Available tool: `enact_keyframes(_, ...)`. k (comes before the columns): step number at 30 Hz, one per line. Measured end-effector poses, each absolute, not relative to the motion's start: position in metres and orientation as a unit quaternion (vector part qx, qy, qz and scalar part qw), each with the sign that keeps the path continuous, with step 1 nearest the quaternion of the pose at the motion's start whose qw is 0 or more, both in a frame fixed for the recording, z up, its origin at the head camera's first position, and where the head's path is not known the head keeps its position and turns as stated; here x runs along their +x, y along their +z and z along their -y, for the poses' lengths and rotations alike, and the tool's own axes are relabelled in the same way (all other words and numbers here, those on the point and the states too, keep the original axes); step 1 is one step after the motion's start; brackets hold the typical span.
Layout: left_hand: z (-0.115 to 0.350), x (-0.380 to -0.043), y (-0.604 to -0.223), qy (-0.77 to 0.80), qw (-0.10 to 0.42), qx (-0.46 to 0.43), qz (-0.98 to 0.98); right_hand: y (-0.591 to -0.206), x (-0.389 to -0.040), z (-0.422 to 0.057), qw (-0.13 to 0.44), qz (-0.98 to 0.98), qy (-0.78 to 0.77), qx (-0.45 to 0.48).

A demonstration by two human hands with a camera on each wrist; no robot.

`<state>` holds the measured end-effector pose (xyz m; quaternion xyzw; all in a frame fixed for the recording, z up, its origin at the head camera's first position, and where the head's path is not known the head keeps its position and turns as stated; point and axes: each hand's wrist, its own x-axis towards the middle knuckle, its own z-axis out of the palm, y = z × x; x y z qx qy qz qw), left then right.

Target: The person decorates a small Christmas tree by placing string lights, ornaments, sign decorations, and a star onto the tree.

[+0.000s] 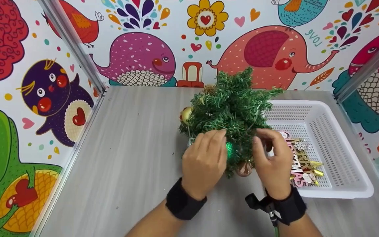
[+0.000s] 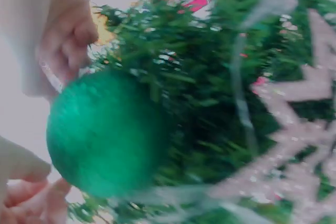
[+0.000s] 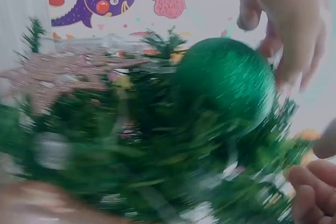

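Observation:
A small green artificial Christmas tree [image 1: 232,108] stands in front of me, hung with ornaments. A glittery green ball [image 2: 107,135] hangs on its near side, partly behind my left hand [image 1: 204,161] in the head view. The left hand's fingers are lightly bent beside the ball, with nothing visible in them. My right hand [image 1: 273,158] is at the tree's right side, thumb and forefinger apart. A brown teardrop-shaped ornament [image 1: 244,168] hangs between the hands. Both wrist views show a pale pink glittery ornament with pointed arms [image 3: 68,74] among the branches.
A white perforated basket [image 1: 347,164] stands to the right of the tree. Inside it lie pink and gold letter ornaments [image 1: 297,164] and other small decorations. A yellow ball [image 1: 186,115] hangs on the tree's left side. Printed panels [image 1: 137,59] enclose the grey table [image 1: 127,148].

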<state>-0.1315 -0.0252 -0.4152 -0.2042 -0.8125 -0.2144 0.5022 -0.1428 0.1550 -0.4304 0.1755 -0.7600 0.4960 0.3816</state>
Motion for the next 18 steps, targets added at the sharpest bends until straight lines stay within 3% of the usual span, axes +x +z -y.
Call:
enact_keyframes(6, 0.048, -0.121, -0.456, -0.319, 0.499, -0.203, 0.780, -0.479, -0.129, -0.160, 0.379, 0.693, 0.602, 0.120)
enact_keyframes(10, 0.055, -0.110, -0.496, -0.350, 0.472, -0.206, 0.782, -0.519, -0.116, -0.158, 0.346, 0.654, 0.669, 0.066)
enact_keyframes(13, 0.053, -0.099, -0.524, -0.390, 0.388, -0.192, 0.813, -0.546, -0.108, -0.157, 0.326, 0.625, 0.710, 0.005)
enact_keyframes(18, 0.048, -0.092, -0.553, -0.525, 0.143, -0.090, 0.834, -0.576, -0.102, -0.159, 0.309, 0.595, 0.740, -0.057)
